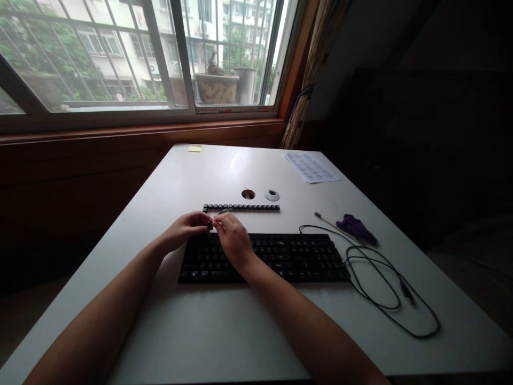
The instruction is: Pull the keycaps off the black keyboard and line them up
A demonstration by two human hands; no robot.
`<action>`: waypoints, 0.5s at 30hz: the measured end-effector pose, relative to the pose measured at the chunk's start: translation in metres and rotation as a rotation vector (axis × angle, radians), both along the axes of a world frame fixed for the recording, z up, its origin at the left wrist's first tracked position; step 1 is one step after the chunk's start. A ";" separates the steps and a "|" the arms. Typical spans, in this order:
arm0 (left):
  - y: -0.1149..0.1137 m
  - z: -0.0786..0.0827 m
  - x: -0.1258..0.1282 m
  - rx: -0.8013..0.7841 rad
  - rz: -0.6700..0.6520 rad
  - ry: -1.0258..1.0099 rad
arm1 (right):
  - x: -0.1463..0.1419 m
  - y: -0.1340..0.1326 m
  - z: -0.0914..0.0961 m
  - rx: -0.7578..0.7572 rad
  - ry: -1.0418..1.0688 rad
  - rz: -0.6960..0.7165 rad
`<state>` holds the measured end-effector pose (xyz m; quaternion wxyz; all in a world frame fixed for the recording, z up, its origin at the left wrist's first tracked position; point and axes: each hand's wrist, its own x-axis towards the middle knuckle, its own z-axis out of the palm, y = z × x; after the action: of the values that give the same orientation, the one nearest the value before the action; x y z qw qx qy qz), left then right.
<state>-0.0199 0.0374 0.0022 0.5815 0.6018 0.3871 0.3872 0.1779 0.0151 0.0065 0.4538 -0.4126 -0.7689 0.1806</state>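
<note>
A black keyboard [280, 256] lies flat on the white table [208, 331]. Just behind it runs a row of loose black keycaps [240, 207]. My left hand [185, 229] and my right hand [233, 239] meet above the keyboard's far left corner. The left fingers pinch a small dark keycap [210, 224]. The right fingers are closed on a thin metal tool [222, 212] whose tip points at that keycap. Both hands hover over the keys without resting on them.
The keyboard's black cable [380, 283] loops over the table on the right. A purple cloth [356, 227] and a thin stick [328, 221] lie behind it. A printed sheet [310, 167], a yellow note [194, 148], a cable hole [248, 193] and its cap [272, 195] sit further back.
</note>
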 end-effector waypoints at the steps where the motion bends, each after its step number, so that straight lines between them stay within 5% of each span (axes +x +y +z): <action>1: 0.000 0.000 0.000 -0.003 -0.005 0.004 | 0.000 0.000 0.000 0.007 -0.007 -0.007; 15: -0.003 0.003 -0.002 0.140 -0.052 0.002 | -0.003 -0.005 0.003 0.067 -0.039 -0.059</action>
<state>-0.0222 0.0347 0.0048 0.5475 0.6512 0.3437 0.3976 0.1754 0.0096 0.0093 0.4575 -0.4232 -0.7706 0.1331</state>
